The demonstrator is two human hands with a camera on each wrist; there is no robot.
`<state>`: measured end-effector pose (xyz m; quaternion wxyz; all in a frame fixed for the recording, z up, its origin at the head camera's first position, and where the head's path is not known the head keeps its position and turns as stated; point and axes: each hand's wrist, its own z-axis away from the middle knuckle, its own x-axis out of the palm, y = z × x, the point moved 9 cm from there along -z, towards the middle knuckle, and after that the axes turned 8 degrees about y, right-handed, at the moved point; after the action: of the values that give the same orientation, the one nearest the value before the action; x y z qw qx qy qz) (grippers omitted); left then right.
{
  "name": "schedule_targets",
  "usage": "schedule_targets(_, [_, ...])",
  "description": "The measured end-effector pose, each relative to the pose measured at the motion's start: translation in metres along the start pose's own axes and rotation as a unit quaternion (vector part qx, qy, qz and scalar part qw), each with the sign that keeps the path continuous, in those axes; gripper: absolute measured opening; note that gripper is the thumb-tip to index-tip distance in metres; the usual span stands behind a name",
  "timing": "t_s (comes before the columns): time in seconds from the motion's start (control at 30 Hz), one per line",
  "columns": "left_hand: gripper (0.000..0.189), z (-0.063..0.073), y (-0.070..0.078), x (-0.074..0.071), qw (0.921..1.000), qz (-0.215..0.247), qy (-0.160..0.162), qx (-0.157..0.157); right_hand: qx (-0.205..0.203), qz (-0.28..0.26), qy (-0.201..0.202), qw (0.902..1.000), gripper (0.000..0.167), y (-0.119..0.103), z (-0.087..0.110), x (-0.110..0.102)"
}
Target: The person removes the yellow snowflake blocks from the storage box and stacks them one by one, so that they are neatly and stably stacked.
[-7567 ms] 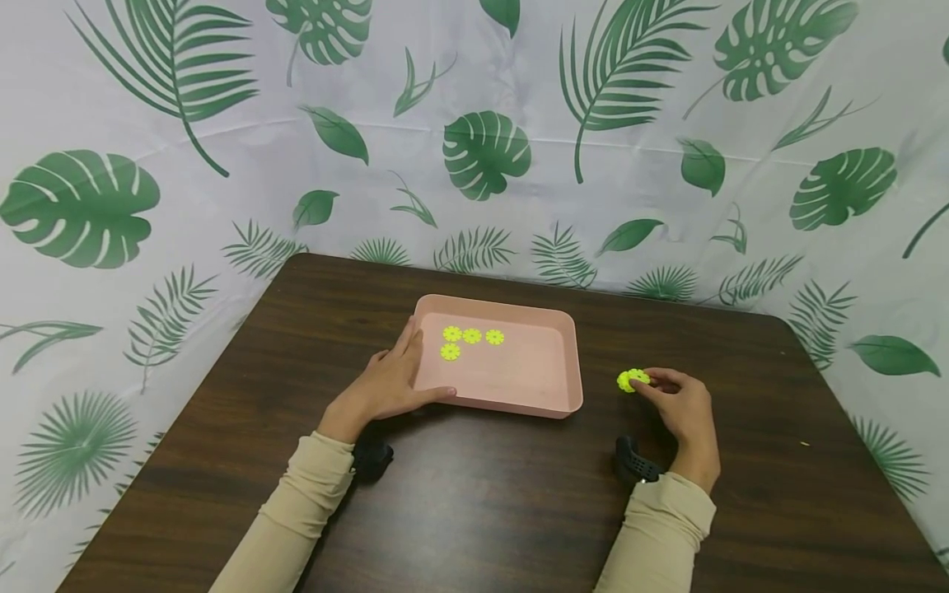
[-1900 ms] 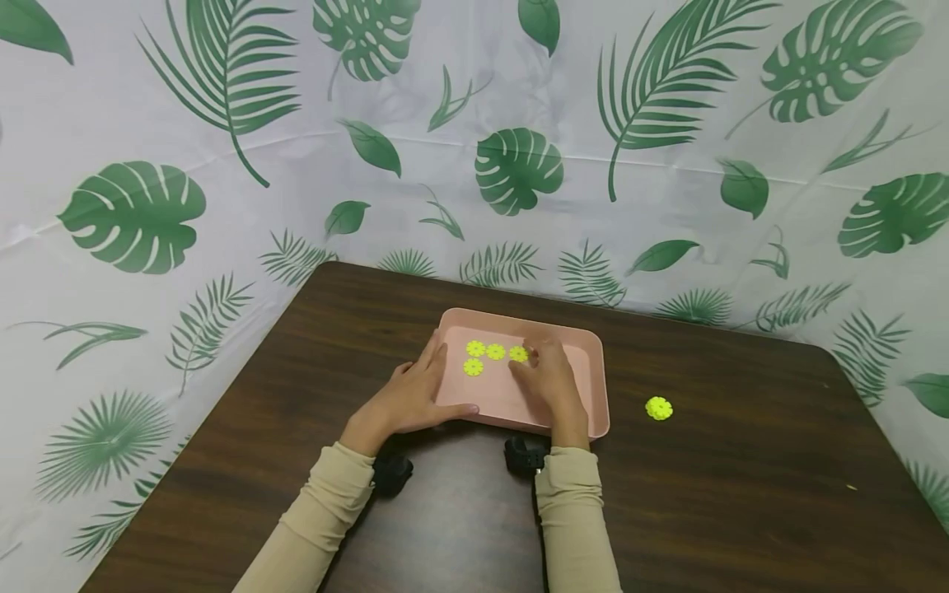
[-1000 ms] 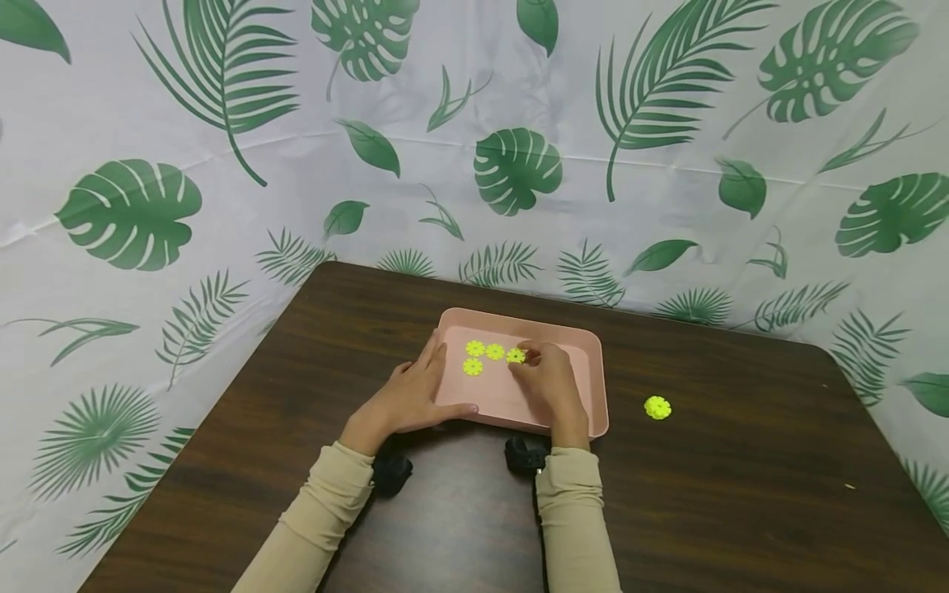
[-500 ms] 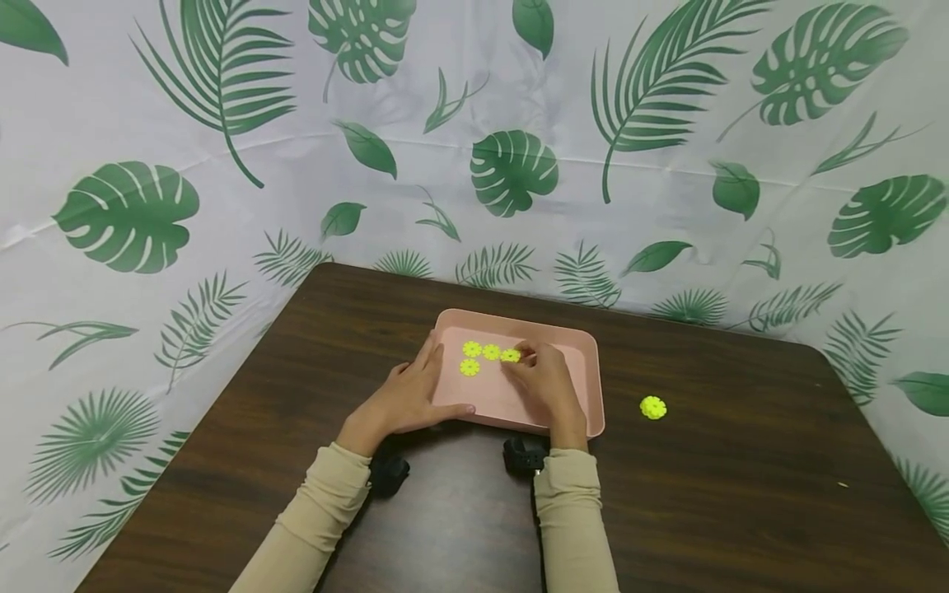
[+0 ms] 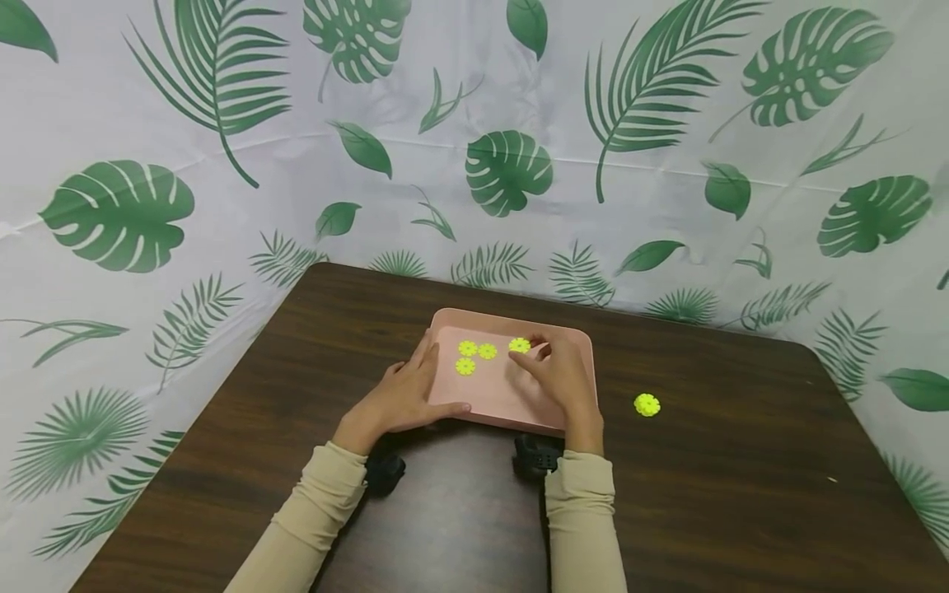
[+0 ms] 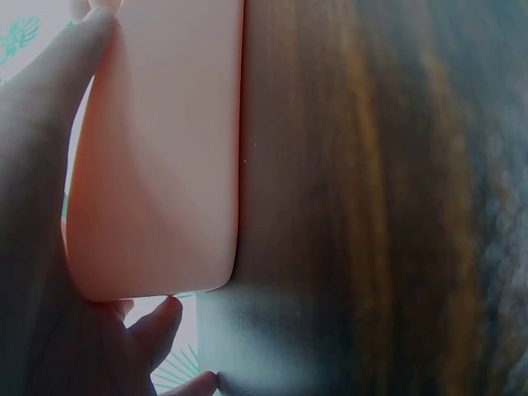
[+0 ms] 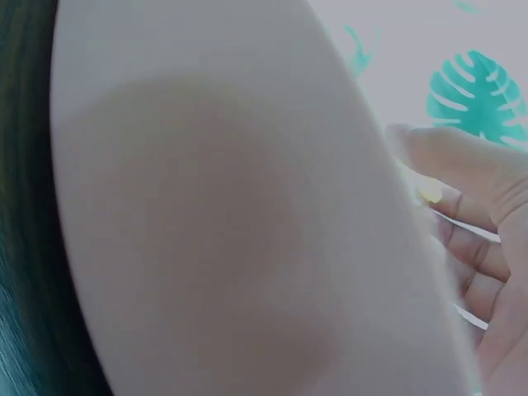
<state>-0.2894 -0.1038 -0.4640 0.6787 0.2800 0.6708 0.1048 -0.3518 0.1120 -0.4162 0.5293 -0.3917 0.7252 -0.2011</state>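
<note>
My left hand (image 5: 400, 395) rests against the pink tray (image 5: 511, 418), fingers along its left side and thumb along the near edge. The left wrist view has the tray wall (image 6: 165, 165) filling the space beside the thumb. Over the tray, my right hand (image 5: 563, 371) pinches a yellow flower-shaped disc (image 5: 519, 345) with notched edges between thumb and fingers. Only a small yellow bit (image 7: 431, 194) of it shows in the right wrist view, where the tray wall hides the rest. Left of it, several matching discs (image 5: 465, 366) lie close together on the tray floor.
A small pile of yellow discs (image 5: 647, 404) lies on the dark wooden table (image 5: 741, 494), right of the tray. A tiny yellowish scrap (image 5: 832, 479) is farther right. A leaf-print cloth (image 5: 415, 165) hangs behind the table.
Earlier my right hand was beside the pile right of the tray, then moved in over it. In the last half second it shifts slightly right with the pinched disc, away from the neighbouring ones.
</note>
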Motion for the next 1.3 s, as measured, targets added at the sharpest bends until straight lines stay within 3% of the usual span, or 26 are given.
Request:
schedule_targets(0.17, [0.120,0.000,-0.001,0.000,1.0000,0.005,0.004,0.003,-0.031,-0.016,0.017,0.9992,0.023,-0.003,0.000,-0.016])
schedule_targets(0.4, [0.120,-0.001,-0.003,0.001,1.0000,0.007,0.005,0.003,0.042,0.001,0.009,0.9991,0.036,0.011,0.010,-0.030])
schedule_targets(0.9, [0.120,-0.002,0.000,0.000,0.9999,0.010,0.005,0.008,0.038,0.030,0.022,0.9986,0.038,0.021,0.013,-0.053])
schedule_targets(1.3, [0.121,-0.002,-0.001,0.001,0.9999,0.011,-0.002,0.003,0.081,0.047,0.064,0.9936,0.035,0.051,0.023,-0.090])
